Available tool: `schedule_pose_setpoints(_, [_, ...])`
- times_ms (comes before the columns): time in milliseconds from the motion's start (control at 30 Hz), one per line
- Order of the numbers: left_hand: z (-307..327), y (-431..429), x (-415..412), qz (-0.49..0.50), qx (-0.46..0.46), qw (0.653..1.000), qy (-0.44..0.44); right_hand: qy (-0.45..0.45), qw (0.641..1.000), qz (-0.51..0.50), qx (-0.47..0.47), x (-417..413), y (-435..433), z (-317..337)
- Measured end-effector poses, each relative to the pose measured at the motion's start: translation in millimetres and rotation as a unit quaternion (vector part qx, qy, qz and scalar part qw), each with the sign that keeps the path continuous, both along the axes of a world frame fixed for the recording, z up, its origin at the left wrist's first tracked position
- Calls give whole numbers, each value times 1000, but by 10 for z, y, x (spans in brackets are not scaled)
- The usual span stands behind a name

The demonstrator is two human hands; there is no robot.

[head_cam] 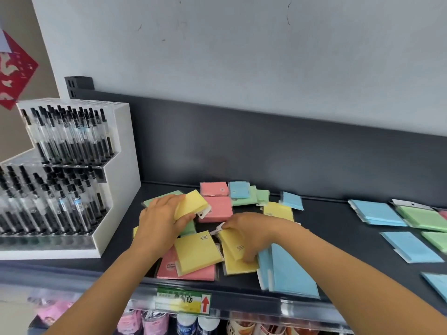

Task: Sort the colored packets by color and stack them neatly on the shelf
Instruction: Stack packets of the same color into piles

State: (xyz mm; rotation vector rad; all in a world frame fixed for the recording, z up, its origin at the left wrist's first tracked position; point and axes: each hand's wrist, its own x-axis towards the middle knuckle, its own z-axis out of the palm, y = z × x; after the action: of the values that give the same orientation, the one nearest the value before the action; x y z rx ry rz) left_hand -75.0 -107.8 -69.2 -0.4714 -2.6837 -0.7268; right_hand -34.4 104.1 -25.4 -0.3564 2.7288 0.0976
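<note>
Colored packets lie mixed on the dark shelf (338, 228). My left hand (160, 217) grips a small stack of yellow packets (192, 204), lifted and tilted above the pile. My right hand (249, 234) presses on another yellow packet (233, 247), fingers curled around its edge. A third yellow packet (197, 252) rests on a pink packet (169, 267) at the front. Two pink packets (215, 198) sit behind, with a blue packet (239, 189) and a green packet (262, 197) beside them. A blue stack (290, 272) lies under my right forearm.
A white tiered pen display (72, 177) fills the shelf's left end. Blue packets (377, 212) and green packets (423, 217) lie spread at the right. A price label (183, 299) hangs on the shelf's front rail, with bottles on the shelf below.
</note>
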Motion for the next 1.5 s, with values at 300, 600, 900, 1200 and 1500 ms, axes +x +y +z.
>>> schedule_pose_setpoints(300, [186, 34, 104, 42, 83, 991, 100, 216, 874, -138, -413, 10, 188, 346])
schedule_pose_setpoints(600, [253, 605, 176, -22, 92, 990, 100, 337, 778, -207, -489, 293, 670, 580])
schedule_pose_setpoints(900, [353, 1593, 419, -98, 59, 989, 97, 367, 768, -241, -466, 730, 1547, 478])
schedule_pose_setpoints(1200, [309, 3384, 943, -179, 56, 978, 91, 399, 765, -236, -447, 1467, 3128, 437])
schedule_pose_setpoints(1500, [196, 4798, 1494, -189, 32, 979, 70, 399, 758, -274, -437, 2024, 4732, 358])
